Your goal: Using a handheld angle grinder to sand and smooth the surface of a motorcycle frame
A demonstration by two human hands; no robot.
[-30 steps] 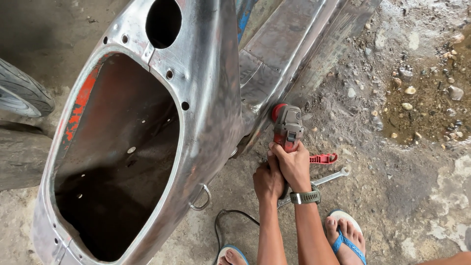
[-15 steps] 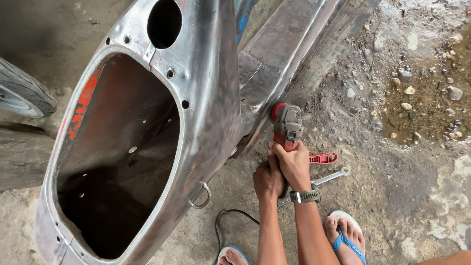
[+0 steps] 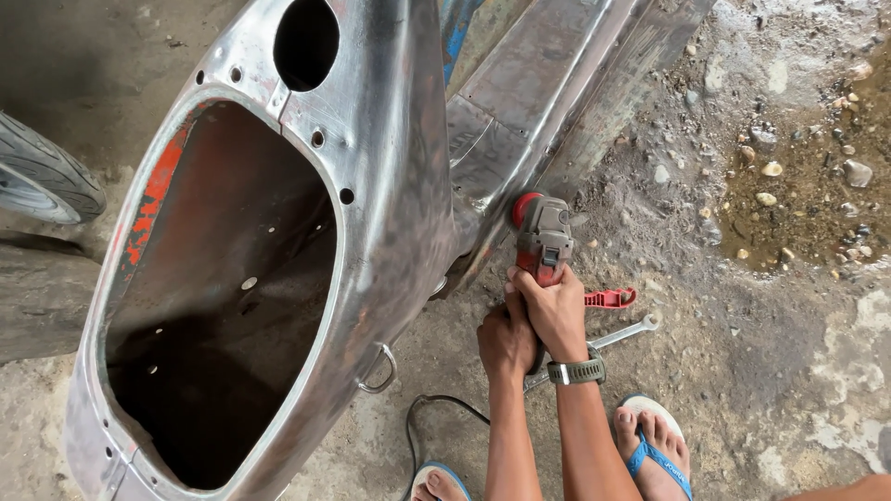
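Both hands are wrapped tight around a red and grey grinder (image 3: 543, 237). The right hand (image 3: 557, 311) grips the back of the tool from the top. The left hand (image 3: 506, 339) sits just beside it, touching it, and holds the tool lower down. A dark green watch (image 3: 577, 372) is on the right wrist.

The front of the grinder points far, away from the person, and is pressed against the bare metal scooter body (image 3: 390, 186). It touches the body low down, where the round shell meets the flat floor part. The scooter body is shiny and grey, with some red paint on its left edge and a big dark hole in the middle.

A black cord (image 3: 436, 404) curls on the floor (image 3: 770, 371) near the left arm. A small red tool (image 3: 610, 298) lies on the floor just right of the hands. A silver wrench (image 3: 622, 334) lies near it, partly under the right wrist. The person wears blue flip-flops (image 3: 664, 455). A black tyre (image 3: 42, 181) shows at the left edge. Small stones lie in the dirt far to the right.
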